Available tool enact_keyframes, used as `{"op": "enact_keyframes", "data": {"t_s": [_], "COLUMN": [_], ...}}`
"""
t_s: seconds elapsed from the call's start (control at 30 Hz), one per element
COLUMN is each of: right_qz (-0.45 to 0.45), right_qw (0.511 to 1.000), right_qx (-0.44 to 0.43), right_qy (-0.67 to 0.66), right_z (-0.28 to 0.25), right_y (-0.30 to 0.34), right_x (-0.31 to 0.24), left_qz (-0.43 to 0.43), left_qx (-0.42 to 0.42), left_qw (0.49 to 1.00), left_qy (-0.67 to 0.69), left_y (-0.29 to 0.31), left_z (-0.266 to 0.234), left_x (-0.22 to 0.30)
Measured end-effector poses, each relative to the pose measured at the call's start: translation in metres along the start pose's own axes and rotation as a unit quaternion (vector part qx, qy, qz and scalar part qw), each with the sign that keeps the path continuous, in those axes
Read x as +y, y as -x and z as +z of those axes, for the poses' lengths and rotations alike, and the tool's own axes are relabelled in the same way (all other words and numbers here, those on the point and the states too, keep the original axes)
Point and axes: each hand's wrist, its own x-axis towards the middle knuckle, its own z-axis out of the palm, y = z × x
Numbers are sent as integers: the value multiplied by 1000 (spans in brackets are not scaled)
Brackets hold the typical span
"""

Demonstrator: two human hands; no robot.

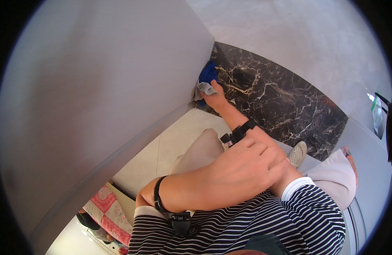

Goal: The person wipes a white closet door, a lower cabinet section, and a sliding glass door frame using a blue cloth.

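A cloth [208,73], blue with a grey part, is bunched against the lower edge of a large grey panel [107,76], beside a dark marble strip [285,93]. My right hand [214,94] is closed on this cloth; some of its fingers are hidden behind the folds. Across my body comes my left arm, and my left hand [255,163] lies over my right forearm with its fingers curled against it. Black straps with small devices circle both arms.
Pale floor [298,25] lies beyond the marble strip. A light shoe [298,154] rests near the strip's near edge. At the right stands a grey panel [368,148] with a small packet [377,112] by it. Pink and white patchwork fabric [109,208] shows at the lower left.
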Motion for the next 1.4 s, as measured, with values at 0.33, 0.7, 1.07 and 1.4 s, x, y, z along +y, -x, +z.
{"op": "enact_keyframes", "data": {"t_s": [0.33, 0.7, 1.07, 1.4], "right_qz": [326, 345, 75, 136], "right_qw": [929, 918, 979, 953], "right_qx": [32, -47, -138, -136], "right_qy": [-171, -189, -131, -234], "right_z": [-61, -10, -19, 1], "right_y": [-144, -12, 15, 6], "right_x": [-45, -5, -160, -96], "left_qz": [-7, 7, 49, 50], "left_qx": [-8, 22, 87, 77], "left_qw": [1000, 1000, 995, 995], "left_qy": [6, -16, -30, -22], "left_y": [0, -21, -20, -18], "left_z": [5, 11, 29, 25], "left_x": [2, -2, 8, 12]}}
